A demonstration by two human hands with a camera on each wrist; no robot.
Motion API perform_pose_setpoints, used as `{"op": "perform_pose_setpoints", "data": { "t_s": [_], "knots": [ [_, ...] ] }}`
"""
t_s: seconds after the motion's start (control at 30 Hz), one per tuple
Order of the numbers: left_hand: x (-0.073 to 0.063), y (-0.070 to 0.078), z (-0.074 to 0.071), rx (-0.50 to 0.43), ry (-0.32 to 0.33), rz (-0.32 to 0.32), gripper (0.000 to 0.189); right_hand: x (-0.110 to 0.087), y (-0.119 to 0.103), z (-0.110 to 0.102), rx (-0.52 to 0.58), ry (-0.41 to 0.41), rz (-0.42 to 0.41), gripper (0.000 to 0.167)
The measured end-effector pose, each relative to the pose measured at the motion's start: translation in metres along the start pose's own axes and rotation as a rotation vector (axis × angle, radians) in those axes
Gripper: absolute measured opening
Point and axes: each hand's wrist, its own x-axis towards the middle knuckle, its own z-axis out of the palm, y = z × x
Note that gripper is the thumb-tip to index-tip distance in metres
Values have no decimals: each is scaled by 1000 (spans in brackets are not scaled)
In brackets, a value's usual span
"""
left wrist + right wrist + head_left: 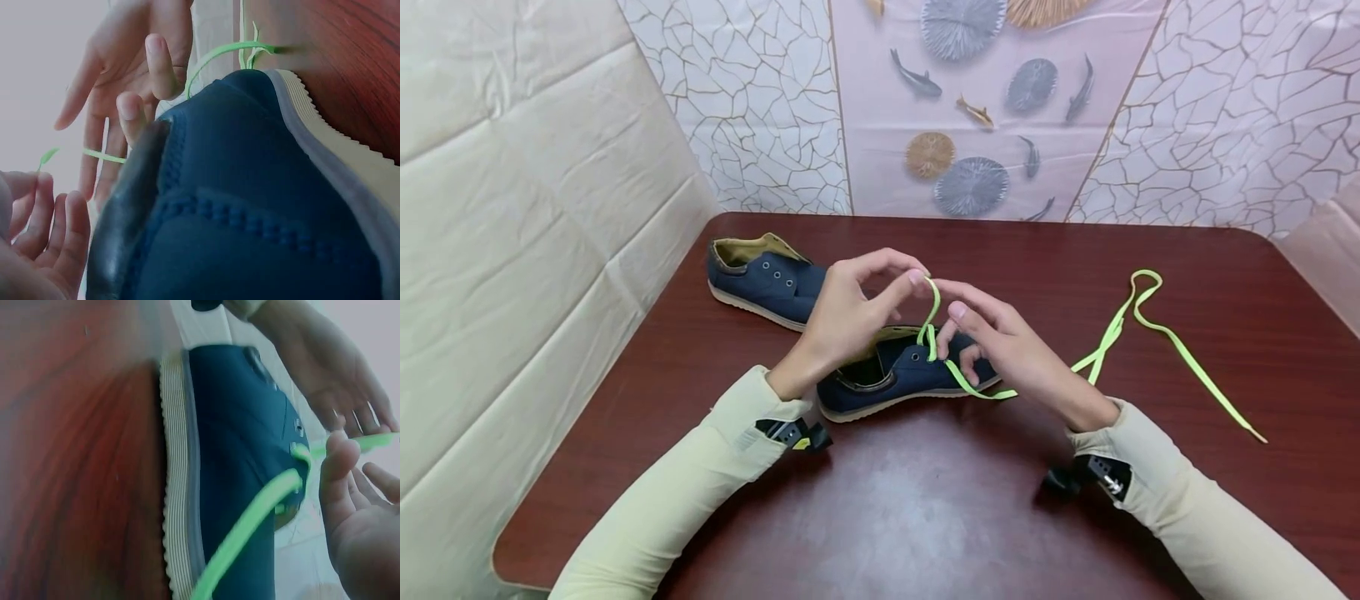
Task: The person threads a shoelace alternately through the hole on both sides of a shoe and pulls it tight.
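Note:
A navy blue shoe (898, 379) with a pale sole lies across the middle of the table, its toe to the right. Bright green shoelace (934, 300) passes through its front eyelets, and one end lies past the shoe's near side. Above the opening, my left hand (850, 308) pinches the raised part of that lace between thumb and forefinger. My right hand (1011, 346) is over the toe, its fingers spread and loosely bent beside the lace. In the left wrist view the shoe's heel (250, 187) fills much of the picture, with the lace end (47, 156) at the left fingertips.
Behind my left hand stands a second navy shoe (756, 287), with no lace in its visible eyelets. Another green lace (1195, 367) lies looped on the dark red wooden table (895, 517) to the right. Patterned cloth (775, 108) hangs behind the table.

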Motion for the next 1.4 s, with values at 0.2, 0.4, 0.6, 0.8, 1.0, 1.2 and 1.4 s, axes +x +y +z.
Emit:
{"op": "perform_pose_setpoints", "data": {
  "t_s": [0.2,0.4,0.6,0.8,1.0,1.2,1.4],
  "knots": [
    [0,0,3,85,-114,220,7,-2,0,12,-8,18,-79,35],
    [-1,-11,2,194,-141,208,8,-1,2,15,-78,181,-65,27],
    [-1,-27,-6,317,-295,-33,13,0,4,16,-68,284,-96,25],
    [3,-29,-18,358,-464,-183,10,2,2,19,-41,258,-62,25],
    [11,-27,-33,469,-569,-100,3,3,2,22,0,270,-31,23],
    [11,-35,-31,502,-610,58,12,2,6,21,14,275,27,22],
    [7,-42,-21,407,-587,112,13,1,9,21,-126,296,83,26]
  ]
}}
